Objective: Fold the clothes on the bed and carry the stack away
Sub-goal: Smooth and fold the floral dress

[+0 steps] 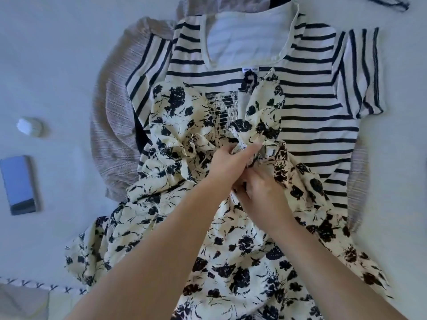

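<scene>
A person's two bare forearms reach forward over a pale bed [57, 65], seen from above. Both hands meet at the middle of a cream floral dress [242, 250] printed with dark navy flowers, which lies crumpled across the near half of the bed and spills toward the viewer. The left hand [227, 163] has its fingers curled into a bunched fold of the dress fabric, gripping it just below the smocked bodice. The right hand [261, 192] sits just beneath and touching the left, its fingers also curled around gathered cloth of the same dress. Under the dress lies a striped shirt [312, 93] (white with navy bands, collar at the far end), spread flat with its short sleeves out to the sides. Beneath that, a beige ribbed garment [111, 125] shows at the left and right edges. On the bedsheet to the left rest a phone [19, 184] and a small white round object [31, 127], well apart from the clothes.
</scene>
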